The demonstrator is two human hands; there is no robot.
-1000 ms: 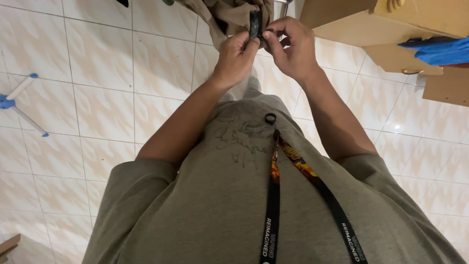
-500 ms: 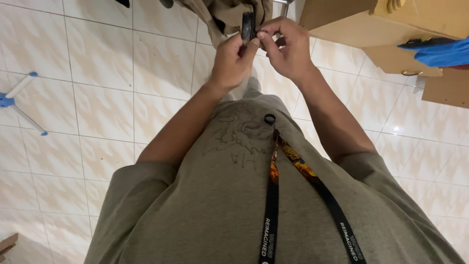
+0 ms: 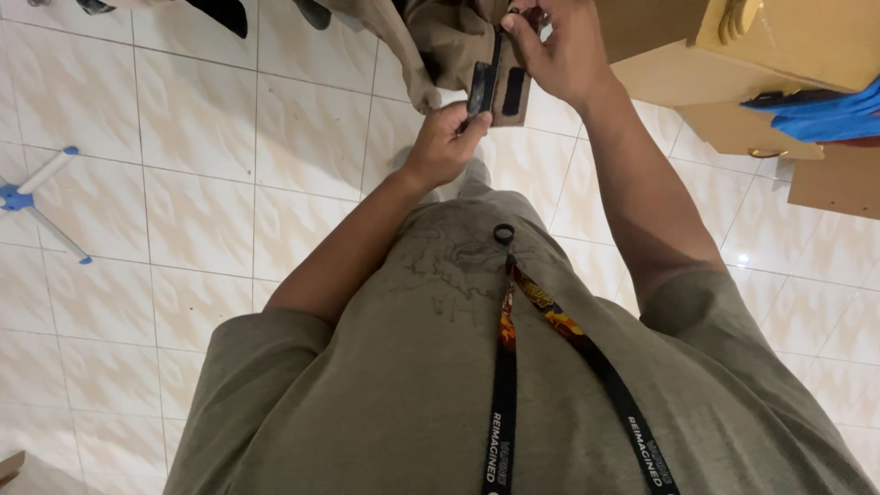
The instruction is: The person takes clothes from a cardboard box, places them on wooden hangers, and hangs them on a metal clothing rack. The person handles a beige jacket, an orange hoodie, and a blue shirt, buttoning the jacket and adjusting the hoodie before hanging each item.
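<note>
A tan garment (image 3: 449, 37) hangs at the top middle of the head view. Its flap (image 3: 515, 92) carries dark hook-and-loop strips. My left hand (image 3: 445, 142) pinches the lower end of a dark strip (image 3: 478, 87) on that flap. My right hand (image 3: 555, 46) is raised higher and grips the garment's upper edge near the top of the frame. Both arms reach forward from my olive shirt (image 3: 440, 367). A black lanyard (image 3: 506, 367) with an orange pattern hangs down my chest.
Pale glossy floor tiles (image 3: 202, 156) lie below. A blue and white stand leg (image 3: 37, 192) sits at the left. Brown wooden furniture (image 3: 779, 55) with a blue cloth (image 3: 825, 105) on it fills the upper right. Dark shapes (image 3: 220, 11) show at the top left.
My hands have come apart: the right hand rose toward the top of the garment, the left stayed low on the strip. The flap now hangs spread open between them.
</note>
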